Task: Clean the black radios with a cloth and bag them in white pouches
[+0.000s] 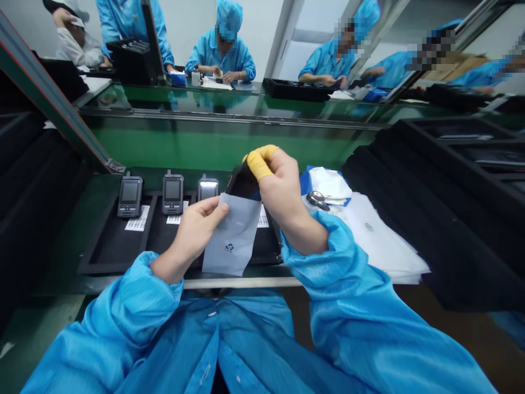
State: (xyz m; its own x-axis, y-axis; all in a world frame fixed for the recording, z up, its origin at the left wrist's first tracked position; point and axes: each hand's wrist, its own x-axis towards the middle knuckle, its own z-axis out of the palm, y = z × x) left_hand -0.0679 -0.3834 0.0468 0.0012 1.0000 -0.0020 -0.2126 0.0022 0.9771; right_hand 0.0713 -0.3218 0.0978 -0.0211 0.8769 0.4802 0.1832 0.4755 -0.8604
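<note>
Pinched by its upper left edge, a translucent plastic bag with a recycling mark hangs from my left hand. My right hand, with yellow finger cots on thumb and forefinger, grips the top of a flat black device. Its lower end is inside the bag's mouth. Behind my hands, a black compartment tray bears handheld devices with screens and stub antennas: one at the left, one in the middle and one partly hidden by my left hand. White printed labels lie beside them.
Right of my hand are a blue box of white wipes, a dark shiny oval object and a stack of plastic bags. Black trays pile up at the right. Across the green bench, co-workers sit in blue gowns.
</note>
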